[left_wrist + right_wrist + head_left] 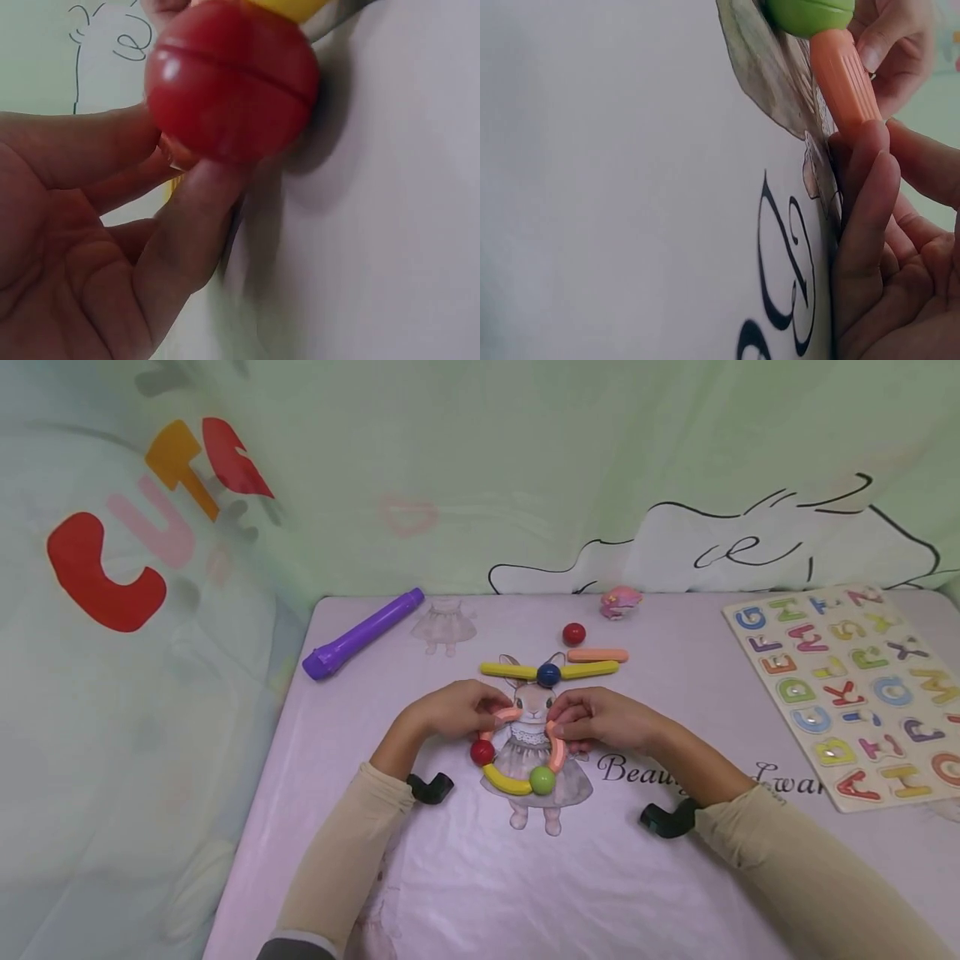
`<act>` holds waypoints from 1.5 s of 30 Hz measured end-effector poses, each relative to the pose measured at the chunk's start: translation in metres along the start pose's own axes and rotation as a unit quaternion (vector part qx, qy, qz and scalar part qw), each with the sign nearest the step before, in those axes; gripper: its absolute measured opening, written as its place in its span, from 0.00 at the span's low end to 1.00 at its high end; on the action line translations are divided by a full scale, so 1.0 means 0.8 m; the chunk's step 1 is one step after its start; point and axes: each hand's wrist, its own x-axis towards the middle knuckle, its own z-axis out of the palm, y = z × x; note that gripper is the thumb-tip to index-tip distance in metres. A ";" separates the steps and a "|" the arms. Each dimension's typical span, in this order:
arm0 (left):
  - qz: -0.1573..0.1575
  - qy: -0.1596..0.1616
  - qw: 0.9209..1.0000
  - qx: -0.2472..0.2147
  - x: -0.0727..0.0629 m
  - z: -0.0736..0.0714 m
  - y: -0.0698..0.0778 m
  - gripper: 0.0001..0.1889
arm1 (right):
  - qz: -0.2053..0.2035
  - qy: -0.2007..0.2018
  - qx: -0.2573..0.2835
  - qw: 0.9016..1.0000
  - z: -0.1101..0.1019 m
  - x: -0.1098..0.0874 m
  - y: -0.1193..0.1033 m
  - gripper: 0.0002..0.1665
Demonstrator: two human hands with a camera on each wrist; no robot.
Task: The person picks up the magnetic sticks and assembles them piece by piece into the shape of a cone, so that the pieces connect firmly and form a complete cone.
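Observation:
Both hands hold a U-shaped chain of toy rods and balls over the rabbit print on the cloth. My left hand (459, 707) pinches a curved orange rod (508, 714) at the chain's left end, just past a red ball (232, 82). With thumb and fingers, my right hand (611, 720) grips the other curved orange rod (844, 79), which joins a green ball (542, 780). Between the red and green balls runs a curved yellow rod (506, 782). The two orange ends stand apart, with a gap at the top, and fingers partly cover them.
Beyond the hands lie two yellow rods (590, 670) joined by a blue ball (549, 674), a straight orange rod (597, 655) and a loose red ball (573, 633). A purple tube (363, 635) lies back left, a pink toy (621, 602) at the back, a letter board (821, 727) at right.

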 end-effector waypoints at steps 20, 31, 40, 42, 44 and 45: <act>0.008 -0.014 0.998 -0.058 0.000 0.018 0.004 0.17 | 0.005 0.110 -0.096 0.989 0.006 -0.001 -0.011 0.17; 0.009 0.004 0.997 -0.072 -0.003 0.013 0.000 0.13 | 0.001 0.088 -0.093 0.992 0.004 -0.006 -0.011 0.18; -0.015 0.010 0.993 -0.113 0.002 0.016 -0.004 0.14 | -0.004 0.083 -0.087 0.993 0.003 -0.007 -0.008 0.20; -0.016 0.007 0.993 -0.118 0.003 0.016 -0.007 0.15 | -0.002 0.087 -0.092 0.992 0.003 -0.006 -0.007 0.19; -0.013 0.003 0.992 -0.124 0.004 0.015 -0.010 0.15 | -0.006 0.089 -0.097 0.991 0.004 -0.007 -0.007 0.19; -0.010 0.000 0.992 -0.125 0.005 0.015 -0.012 0.15 | -0.006 0.091 -0.099 0.991 0.004 -0.007 -0.007 0.19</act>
